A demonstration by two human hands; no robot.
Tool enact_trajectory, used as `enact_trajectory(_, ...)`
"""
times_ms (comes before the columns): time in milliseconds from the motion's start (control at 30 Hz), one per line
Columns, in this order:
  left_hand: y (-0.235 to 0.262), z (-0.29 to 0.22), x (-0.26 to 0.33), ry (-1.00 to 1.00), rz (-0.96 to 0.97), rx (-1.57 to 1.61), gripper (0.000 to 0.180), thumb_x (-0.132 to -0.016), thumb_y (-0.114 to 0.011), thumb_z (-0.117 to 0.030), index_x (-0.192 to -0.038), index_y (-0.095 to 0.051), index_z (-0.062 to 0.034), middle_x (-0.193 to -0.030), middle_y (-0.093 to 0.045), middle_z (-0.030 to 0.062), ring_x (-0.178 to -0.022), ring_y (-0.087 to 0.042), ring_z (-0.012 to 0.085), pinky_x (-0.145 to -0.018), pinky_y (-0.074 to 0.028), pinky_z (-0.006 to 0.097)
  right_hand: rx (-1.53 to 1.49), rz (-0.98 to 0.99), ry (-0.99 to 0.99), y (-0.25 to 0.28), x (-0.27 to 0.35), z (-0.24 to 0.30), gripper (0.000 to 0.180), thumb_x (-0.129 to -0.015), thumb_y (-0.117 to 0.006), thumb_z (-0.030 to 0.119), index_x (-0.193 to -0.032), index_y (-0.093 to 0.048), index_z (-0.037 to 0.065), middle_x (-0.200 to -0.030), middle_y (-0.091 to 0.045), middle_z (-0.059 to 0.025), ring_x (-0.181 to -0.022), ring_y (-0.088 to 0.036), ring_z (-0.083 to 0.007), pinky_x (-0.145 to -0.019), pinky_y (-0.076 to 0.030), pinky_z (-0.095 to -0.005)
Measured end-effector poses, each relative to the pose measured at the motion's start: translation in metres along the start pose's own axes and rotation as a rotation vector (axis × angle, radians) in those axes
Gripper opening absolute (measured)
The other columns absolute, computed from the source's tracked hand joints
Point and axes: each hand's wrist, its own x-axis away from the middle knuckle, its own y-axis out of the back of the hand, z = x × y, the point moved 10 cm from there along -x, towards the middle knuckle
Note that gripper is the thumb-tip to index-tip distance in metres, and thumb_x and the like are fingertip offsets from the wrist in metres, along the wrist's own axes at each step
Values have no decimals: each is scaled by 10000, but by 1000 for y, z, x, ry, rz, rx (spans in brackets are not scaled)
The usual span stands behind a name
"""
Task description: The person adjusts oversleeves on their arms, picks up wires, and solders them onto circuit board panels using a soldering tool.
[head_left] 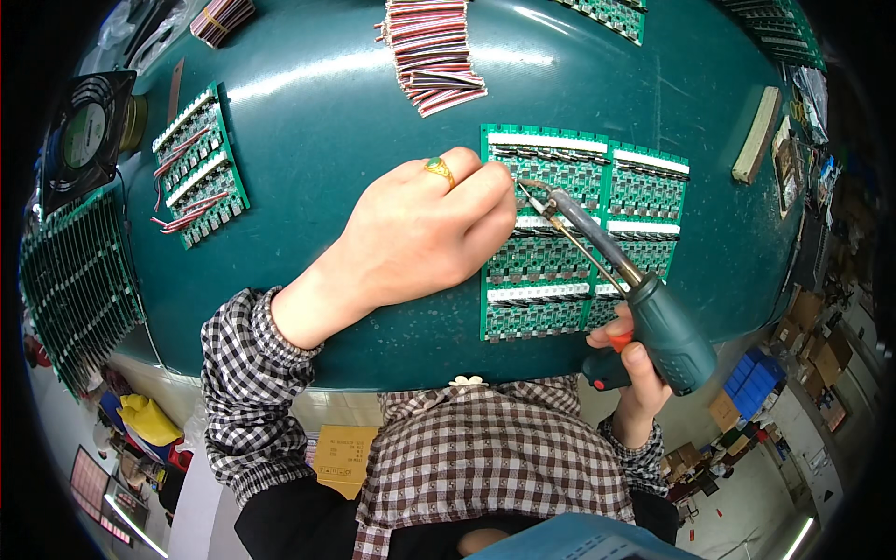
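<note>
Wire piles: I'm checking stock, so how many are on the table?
2. A red, black and white wire pile lies at the top middle, a smaller wire pile at the upper left. More may lie hidden past the top edge.

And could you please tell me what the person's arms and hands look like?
The left hand, ungloved, wears a gold ring with a green stone; the right hand, also ungloved, shows no ring. Both oversleeves are black-and-white checked with gathered cuffs; black sleeves show farther up.
</note>
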Motion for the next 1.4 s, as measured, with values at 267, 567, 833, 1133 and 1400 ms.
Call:
enact_trajectory(267, 0, 0, 0, 5, 2, 3, 252, -650, -612, -79, -895, -623, -22, -868, -535, 44, -734, -553, 145, -515, -431, 238, 9, 12, 6, -1, 0, 0, 440, -785, -612, 247, -1001, -528, -127, -773, -617, -174, -662, -634, -257, -626, -544, -343)
enact_trajectory(567, 0, -1, 1, 3, -9, -5, 252, -652, -617, -80, -897, -625, -23, -871, -540, 44, -748, -556, 147, -521, -437, 238, -13, 21, 33, -1, 1, 2, 451, -788, -613, 250, -1015, -522, -128, -804, -611, -171, -661, -633, -260, -621, -548, -353)
enact_trajectory(833, 0, -1, 1, 6, -10, -6, 243, -658, -616, -83, -895, -625, -25, -870, -543, 40, -746, -554, 144, -525, -438, 236, -21, 8, 8, 0, 2, -1, 461, -782, -618, 227, -1050, -508, -131, -826, -615, -162, -688, -636, -263, -622, -550, -355)
enact_trajectory(1133, 1, -1, 1, -1, -15, -20, 256, -651, -610, -85, -899, -624, -20, -874, -543, 43, -745, -549, 143, -522, -433, 237, 1, -9, 28, 1, 2, 2, 462, -782, -613, 257, -1017, -523, -130, -799, -614, -174, -648, -630, -257, -605, -545, -349)
enact_trajectory(1400, 0, -2, 1, -3, -11, -22, 260, -652, -609, -85, -903, -622, -19, -869, -543, 44, -744, -550, 142, -520, -433, 235, 1, 6, 41, -1, 1, 3, 462, -787, -613, 245, -1031, -514, -135, -806, -614, -166, -662, -631, -260, -604, -548, -347)
